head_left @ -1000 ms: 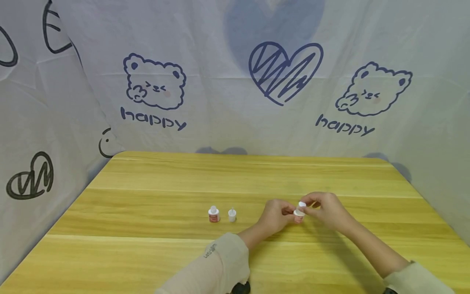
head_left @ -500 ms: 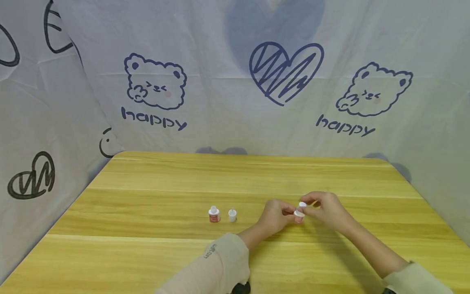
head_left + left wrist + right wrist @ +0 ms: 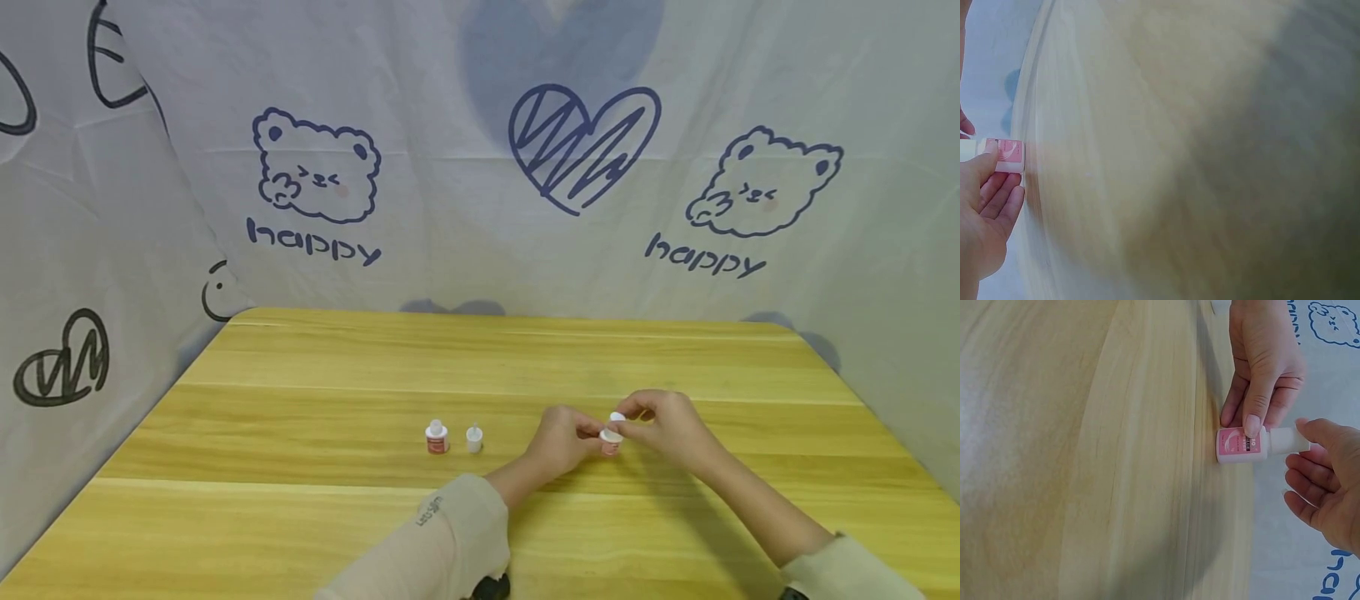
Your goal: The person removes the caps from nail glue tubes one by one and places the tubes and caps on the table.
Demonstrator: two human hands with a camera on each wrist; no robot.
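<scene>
A small white bottle with a pink label stands on the table, right of centre in the head view. My left hand holds its body between thumb and fingers. On top sits a white cap, which my right hand pinches between thumb and fingertips. In the right wrist view the cap is on the bottle's neck. To the left, a second small bottle with a red label stands upright with its white nozzle bare. Beside that bottle is a loose white cap with a thin pin pointing up.
The wooden table reaches back to a white cloth backdrop printed with bears, hearts and lettering. More of the cloth hangs along the left and right sides.
Hardly anything differs: both hands stay at the pink-labelled bottle, with only a very slight shift of the right hand. The second bottle and loose cap have not moved.
</scene>
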